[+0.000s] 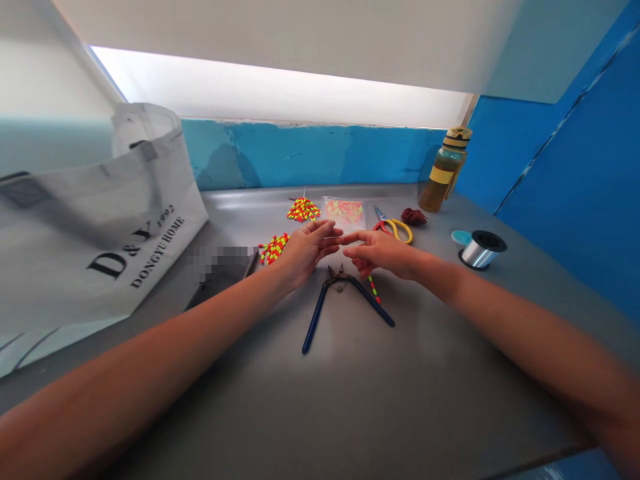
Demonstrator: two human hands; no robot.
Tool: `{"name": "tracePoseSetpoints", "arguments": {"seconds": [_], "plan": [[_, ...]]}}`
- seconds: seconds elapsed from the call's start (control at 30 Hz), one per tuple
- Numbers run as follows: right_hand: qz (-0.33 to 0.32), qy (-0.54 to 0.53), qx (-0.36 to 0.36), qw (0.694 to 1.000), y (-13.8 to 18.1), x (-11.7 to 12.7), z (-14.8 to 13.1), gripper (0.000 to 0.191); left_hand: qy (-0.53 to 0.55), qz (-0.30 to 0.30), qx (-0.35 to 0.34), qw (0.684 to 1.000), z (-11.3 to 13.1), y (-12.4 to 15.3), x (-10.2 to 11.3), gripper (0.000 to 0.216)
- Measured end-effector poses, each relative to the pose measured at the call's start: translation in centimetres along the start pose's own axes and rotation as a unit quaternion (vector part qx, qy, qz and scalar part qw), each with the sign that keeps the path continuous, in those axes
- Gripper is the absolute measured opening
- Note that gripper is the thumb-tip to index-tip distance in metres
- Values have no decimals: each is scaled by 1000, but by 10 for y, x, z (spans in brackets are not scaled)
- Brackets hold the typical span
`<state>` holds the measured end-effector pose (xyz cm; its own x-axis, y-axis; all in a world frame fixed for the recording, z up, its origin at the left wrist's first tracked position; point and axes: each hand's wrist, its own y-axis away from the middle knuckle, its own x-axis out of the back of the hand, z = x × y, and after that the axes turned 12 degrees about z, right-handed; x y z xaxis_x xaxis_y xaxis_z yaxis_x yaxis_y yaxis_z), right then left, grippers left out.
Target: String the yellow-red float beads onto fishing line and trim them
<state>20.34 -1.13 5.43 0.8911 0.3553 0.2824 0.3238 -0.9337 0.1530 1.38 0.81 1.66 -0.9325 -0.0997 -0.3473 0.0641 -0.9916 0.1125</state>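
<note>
My left hand (309,252) is raised over the table, its thumb and fingers drawn together at the tips. Whatever lies between them is too small to make out. Facing it, my right hand (384,253) points its index finger at the left fingertips, almost touching them, with the lower fingers curled in. From under those curled fingers hangs a short string of red and yellow-green beads (374,291); its upper part is hidden. Just below both hands, blue-handled pliers (345,285) lie with their handles spread. A pile of similar beads (274,249) is beside my left hand.
Farther back are another bead pile (303,210), a clear bag of beads (344,212), scissors (395,228) and a dark red thread bundle (414,217). A wire spool (481,251), a teal disc (461,237) and a bottle (445,172) stand right. A white tote bag (100,233) fills the left.
</note>
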Motion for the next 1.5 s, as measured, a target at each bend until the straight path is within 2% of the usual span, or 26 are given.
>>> {"name": "tracePoseSetpoints", "arguments": {"seconds": [0.17,0.27,0.4,0.5,0.6,0.67,0.73,0.83,0.9,0.97,1.1,1.23,1.37,1.5], "plan": [[-31,82,-15,996,0,2,-1,36,-5,4,10,1000,0,-1,1,16],[-21,201,37,979,-2,2,2,27,3,5,18,1000,4,4,-3,12],[-30,335,108,936,-1,-2,5,16,8,-10,29,999,6,9,-7,10],[-34,381,109,917,-1,-3,5,19,11,-22,35,999,5,9,-7,11],[-30,397,83,914,-4,2,5,21,-1,-24,38,999,4,8,-6,13],[-13,380,76,922,-6,8,5,23,-11,-27,42,999,3,7,-5,13],[-3,326,61,943,-9,14,6,31,-17,-27,46,998,1,8,-5,13],[-14,196,-19,980,-13,22,7,46,-26,-17,51,998,0,8,-5,10],[-7,120,-77,990,-14,25,7,49,-33,-12,55,998,0,7,-5,8],[6,73,-104,992,-15,24,7,48,-39,-15,58,997,-1,7,-5,8],[8,27,-109,994,-14,18,6,43,-36,-30,57,997,-1,7,-5,9],[21,14,-97,995,-12,13,6,40,-37,-70,63,995,-1,6,-3,12],[32,22,-93,995,-13,14,5,45,-48,-113,69,990,-2,4,0,19],[63,17,-82,994,-13,17,4,45,-39,-105,80,990,-4,4,0,21]]}}
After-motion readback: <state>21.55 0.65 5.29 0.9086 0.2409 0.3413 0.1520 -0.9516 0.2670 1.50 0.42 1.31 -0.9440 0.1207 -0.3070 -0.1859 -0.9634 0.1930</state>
